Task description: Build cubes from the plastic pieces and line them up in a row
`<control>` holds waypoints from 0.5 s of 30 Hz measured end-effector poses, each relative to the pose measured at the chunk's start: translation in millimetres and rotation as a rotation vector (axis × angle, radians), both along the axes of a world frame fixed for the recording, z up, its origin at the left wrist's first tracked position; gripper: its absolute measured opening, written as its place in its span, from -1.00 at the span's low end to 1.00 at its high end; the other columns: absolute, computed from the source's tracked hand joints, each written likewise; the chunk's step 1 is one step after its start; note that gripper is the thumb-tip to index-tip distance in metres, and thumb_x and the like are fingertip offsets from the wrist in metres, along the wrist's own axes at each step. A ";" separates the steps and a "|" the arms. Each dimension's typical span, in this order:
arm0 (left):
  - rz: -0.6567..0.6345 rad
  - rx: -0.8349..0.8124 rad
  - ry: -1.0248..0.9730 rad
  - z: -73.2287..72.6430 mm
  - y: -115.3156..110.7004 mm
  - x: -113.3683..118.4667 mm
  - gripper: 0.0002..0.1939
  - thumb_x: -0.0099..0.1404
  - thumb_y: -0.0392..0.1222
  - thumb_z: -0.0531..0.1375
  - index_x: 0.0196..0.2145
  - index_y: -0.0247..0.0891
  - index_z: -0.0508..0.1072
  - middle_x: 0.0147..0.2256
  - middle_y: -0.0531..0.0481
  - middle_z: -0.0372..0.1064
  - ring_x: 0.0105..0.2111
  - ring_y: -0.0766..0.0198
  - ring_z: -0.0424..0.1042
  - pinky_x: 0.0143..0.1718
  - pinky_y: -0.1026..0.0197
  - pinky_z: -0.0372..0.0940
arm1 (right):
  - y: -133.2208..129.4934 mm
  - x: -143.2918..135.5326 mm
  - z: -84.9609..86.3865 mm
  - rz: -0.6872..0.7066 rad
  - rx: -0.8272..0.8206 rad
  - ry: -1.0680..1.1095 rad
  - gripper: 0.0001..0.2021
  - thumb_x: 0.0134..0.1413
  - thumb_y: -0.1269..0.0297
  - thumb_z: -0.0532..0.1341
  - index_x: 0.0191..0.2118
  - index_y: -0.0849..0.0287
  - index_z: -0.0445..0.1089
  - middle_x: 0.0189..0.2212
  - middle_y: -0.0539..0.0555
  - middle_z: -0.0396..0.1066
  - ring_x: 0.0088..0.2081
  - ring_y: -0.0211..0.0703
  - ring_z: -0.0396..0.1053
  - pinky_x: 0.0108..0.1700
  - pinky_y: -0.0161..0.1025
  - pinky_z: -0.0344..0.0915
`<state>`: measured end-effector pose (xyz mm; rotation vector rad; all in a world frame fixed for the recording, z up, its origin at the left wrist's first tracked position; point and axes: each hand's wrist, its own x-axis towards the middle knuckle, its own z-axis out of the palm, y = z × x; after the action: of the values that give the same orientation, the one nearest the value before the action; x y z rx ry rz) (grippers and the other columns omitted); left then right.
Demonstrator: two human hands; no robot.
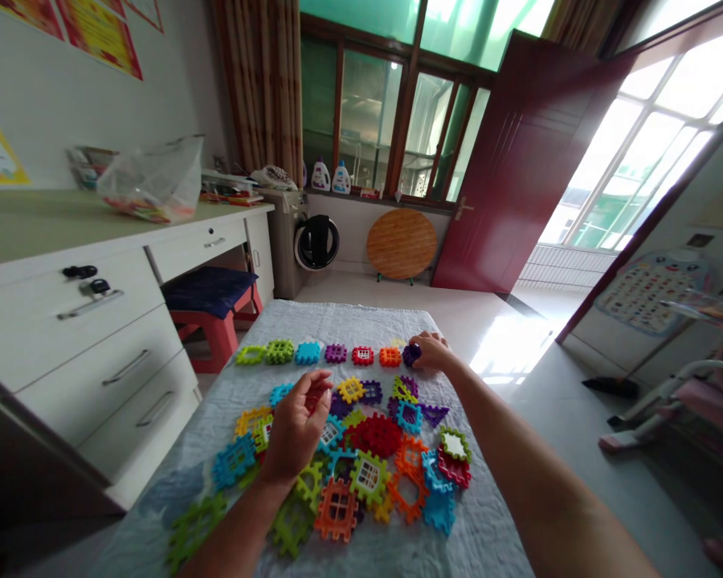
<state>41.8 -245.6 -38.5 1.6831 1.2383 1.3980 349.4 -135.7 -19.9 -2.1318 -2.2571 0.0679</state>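
My right hand (432, 352) is closed on a dark purple plastic building block (410, 355) at the right end of a row. Left of it in that row are an orange block (390, 356), a red block (362, 355), a purple block (336, 353), a blue block (308, 352) and green blocks (279, 351). My left hand (300, 417) is over the left part of a loose pile of notched plastic pieces, thumb apart from its loosely curled fingers. A reddish patch shows between them, too small to name. Nearby lie a yellow piece (351, 389) and a red gear-shaped piece (378, 434).
A pale cloth (217, 409) covers the low table. A white desk (54, 281) with a plastic bag (157, 181) stands at the left, a red stool (214, 309) beside it. A washing machine (286, 241), a round wooden tabletop (401, 243) and an open red door (518, 168) are beyond.
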 end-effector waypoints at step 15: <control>0.217 0.082 0.054 7.8 17.7 -29.5 -0.73 0.19 -0.14 0.12 -0.16 -0.26 0.39 -0.24 -0.06 0.46 -0.25 0.21 0.46 -0.14 0.17 0.34 | -96.7 -74.0 19.4 0.335 0.011 0.241 -0.56 -0.06 0.24 0.26 0.02 0.08 0.34 0.00 0.11 0.32 0.01 0.05 0.17 0.03 -0.07 0.06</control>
<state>12.4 -227.9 -30.6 1.6916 1.4471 1.5581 275.4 -232.4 -0.5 -1.6163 -2.4271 0.3021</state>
